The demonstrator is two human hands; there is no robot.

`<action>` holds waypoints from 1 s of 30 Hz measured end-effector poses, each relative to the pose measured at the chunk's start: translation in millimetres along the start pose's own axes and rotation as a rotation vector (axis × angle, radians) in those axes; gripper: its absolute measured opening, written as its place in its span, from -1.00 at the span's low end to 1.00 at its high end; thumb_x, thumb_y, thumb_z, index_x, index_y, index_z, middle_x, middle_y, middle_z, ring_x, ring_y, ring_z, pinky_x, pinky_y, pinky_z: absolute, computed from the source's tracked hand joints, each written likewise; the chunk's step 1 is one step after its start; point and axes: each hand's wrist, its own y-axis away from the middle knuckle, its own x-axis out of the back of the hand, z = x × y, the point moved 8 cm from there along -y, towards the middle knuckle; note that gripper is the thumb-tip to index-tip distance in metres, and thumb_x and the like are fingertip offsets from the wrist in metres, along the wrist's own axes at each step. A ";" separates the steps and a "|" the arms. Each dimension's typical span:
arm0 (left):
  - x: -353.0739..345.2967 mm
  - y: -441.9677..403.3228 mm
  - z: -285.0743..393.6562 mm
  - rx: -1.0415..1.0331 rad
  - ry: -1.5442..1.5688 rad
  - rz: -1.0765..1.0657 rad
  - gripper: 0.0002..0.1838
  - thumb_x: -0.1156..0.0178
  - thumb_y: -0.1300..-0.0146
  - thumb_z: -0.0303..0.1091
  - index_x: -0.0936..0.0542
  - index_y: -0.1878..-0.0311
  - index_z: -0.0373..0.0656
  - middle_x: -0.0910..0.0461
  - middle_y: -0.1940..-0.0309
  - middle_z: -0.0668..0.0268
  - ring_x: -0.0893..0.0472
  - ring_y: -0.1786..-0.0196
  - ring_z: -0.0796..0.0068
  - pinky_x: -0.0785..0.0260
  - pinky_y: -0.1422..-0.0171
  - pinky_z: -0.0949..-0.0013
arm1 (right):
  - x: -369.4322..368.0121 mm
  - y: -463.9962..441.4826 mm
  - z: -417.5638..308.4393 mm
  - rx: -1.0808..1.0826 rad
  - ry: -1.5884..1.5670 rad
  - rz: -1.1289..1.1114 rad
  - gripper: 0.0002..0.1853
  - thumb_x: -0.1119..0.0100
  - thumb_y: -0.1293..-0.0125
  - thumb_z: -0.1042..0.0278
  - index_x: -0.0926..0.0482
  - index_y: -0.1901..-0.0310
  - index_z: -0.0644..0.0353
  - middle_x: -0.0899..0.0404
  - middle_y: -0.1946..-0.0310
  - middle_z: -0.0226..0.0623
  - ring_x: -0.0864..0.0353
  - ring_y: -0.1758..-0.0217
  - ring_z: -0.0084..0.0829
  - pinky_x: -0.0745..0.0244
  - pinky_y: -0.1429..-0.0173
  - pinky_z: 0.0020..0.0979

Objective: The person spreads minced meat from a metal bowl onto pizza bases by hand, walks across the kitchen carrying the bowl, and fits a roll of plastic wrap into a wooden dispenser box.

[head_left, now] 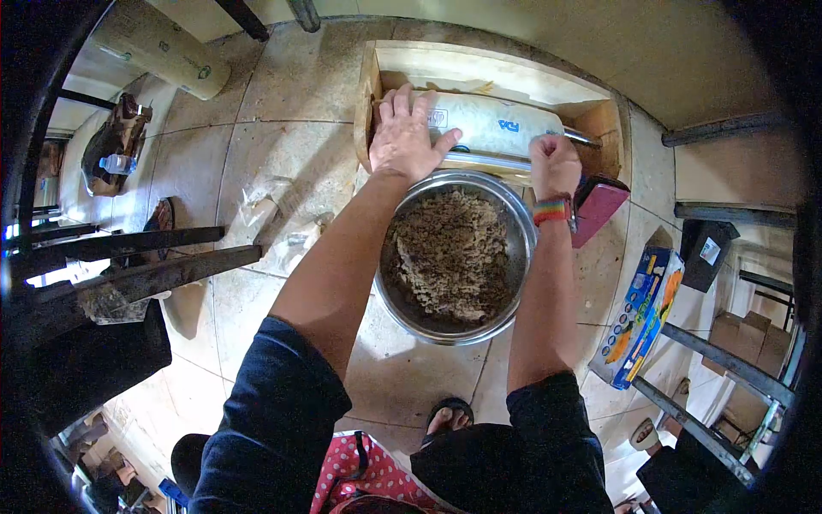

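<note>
A wooden box (497,58) on the floor holds a wide, pale roll (479,118) with blue print on its wrapping. My left hand (407,137) lies on the roll's left end, fingers stretched and thumb out to the side. At the roll's right end my right hand (555,167) is closed, with the fingertips curled in; what it pinches, if anything, is hidden. A metal bar (492,160) runs along the box's near side. Just below it, between my forearms, stands a steel bowl (385,291) containing a crumbly brown mixture (454,253).
A dark pink flat case (599,212) lies beside my right wrist. Farther right is a blue printed carton (640,317) near metal legs (728,364). Clear plastic (287,223) lies on the tiles at left, by dark bars (154,261). A large roll (163,47) leans behind.
</note>
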 end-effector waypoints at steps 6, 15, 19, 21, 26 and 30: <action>1.9 0.7 0.7 -0.020 -0.018 0.042 -0.28 -0.02 0.04 0.18 -0.21 -0.11 -0.10 -0.07 -0.13 0.02 -0.04 -0.21 0.06 0.02 -0.25 0.16 | 25.9 10.0 10.1 0.077 0.041 0.180 -0.93 -0.10 0.03 0.28 -0.49 0.52 0.03 -0.50 0.51 -0.25 -0.50 0.43 -0.23 -0.42 0.38 -0.25; 1.7 0.8 0.8 0.000 -0.007 0.004 -0.25 -0.03 0.05 0.19 -0.21 -0.12 -0.13 -0.04 -0.14 0.05 0.01 -0.22 0.06 -0.02 -0.24 0.19 | 12.4 2.9 11.8 -0.020 0.113 0.123 -0.90 -0.11 0.09 0.23 -0.53 0.57 0.02 -0.49 0.57 -0.26 -0.51 0.51 -0.27 -0.43 0.44 -0.31; 2.9 1.2 1.6 -0.003 -0.015 0.011 -0.25 -0.02 0.04 0.20 -0.21 -0.12 -0.14 -0.04 -0.14 0.05 0.00 -0.22 0.06 -0.02 -0.24 0.20 | -17.6 -3.7 30.0 -0.038 0.210 0.127 -0.79 -0.07 0.12 0.11 -0.49 0.60 0.07 -0.49 0.57 -0.29 -0.52 0.51 -0.31 -0.42 0.45 -0.32; 2.2 1.4 0.4 0.025 -0.024 -0.004 -0.26 -0.02 0.04 0.20 -0.18 -0.13 -0.07 -0.04 -0.15 0.13 -0.02 -0.23 0.13 -0.02 -0.25 0.19 | -41.0 -7.0 51.5 -0.030 0.214 0.188 -0.76 -0.04 0.13 0.08 -0.48 0.61 0.08 -0.49 0.57 -0.30 -0.52 0.51 -0.33 -0.41 0.46 -0.32; 0.9 0.7 0.0 0.007 -0.041 0.028 -0.26 -0.03 0.06 0.21 -0.19 -0.12 -0.06 -0.05 -0.15 0.14 -0.04 -0.21 0.13 -0.04 -0.23 0.18 | -1.8 -2.4 15.3 -0.075 0.207 0.033 -0.73 -0.03 0.15 0.08 -0.44 0.61 0.14 -0.51 0.56 -0.25 -0.52 0.48 -0.34 -0.41 0.42 -0.34; 2.2 1.3 0.7 0.014 -0.020 0.033 -0.26 -0.04 0.07 0.21 -0.19 -0.12 -0.06 -0.06 -0.14 0.13 -0.05 -0.20 0.12 -0.05 -0.22 0.18 | 0.7 -1.6 10.4 -0.135 -0.128 -0.041 -0.73 -0.05 0.13 0.12 -0.47 0.56 0.18 -0.51 0.58 -0.22 -0.52 0.50 -0.28 -0.42 0.38 -0.33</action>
